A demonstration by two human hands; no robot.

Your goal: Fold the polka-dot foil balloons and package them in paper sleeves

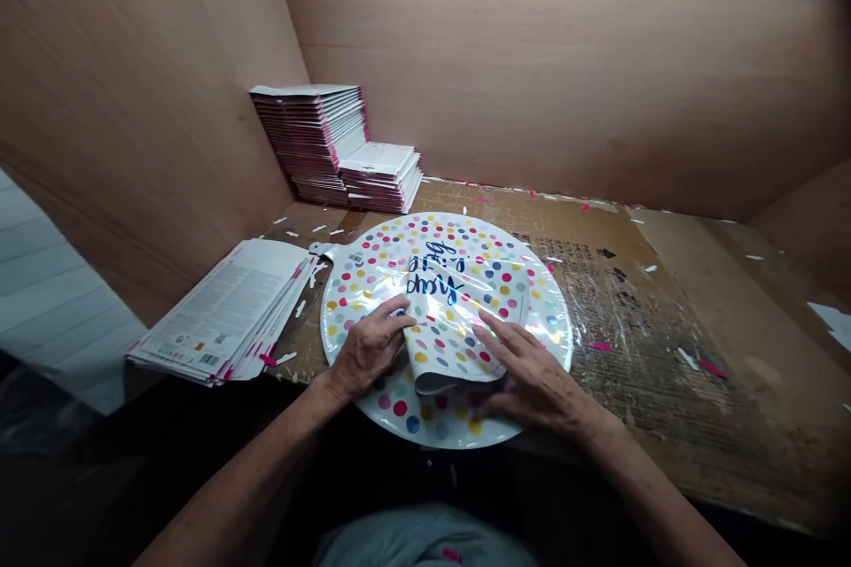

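Observation:
A flat, round foil balloon [532,283] with coloured dots and dark blue lettering lies on cardboard in front of me, its narrow tail pointing left. On top of it lies a folded foil balloon [456,345] with the same dots, its near edge curled up into a loop. My left hand [372,347] is closed on the left edge of this folded balloon, with the thumb and fingers bent together. My right hand [535,372] rests over its right side with the fingers spread, its thumb smeared by motion.
Printed cardboard sleeves [226,306] lie piled at the left table edge. Two stacks of folded white-and-pink packets, one tall [302,142] and one low [382,173], stand in the back left corner. Plywood walls [565,62] enclose the table. Pink and white scraps [600,346] litter the cardboard.

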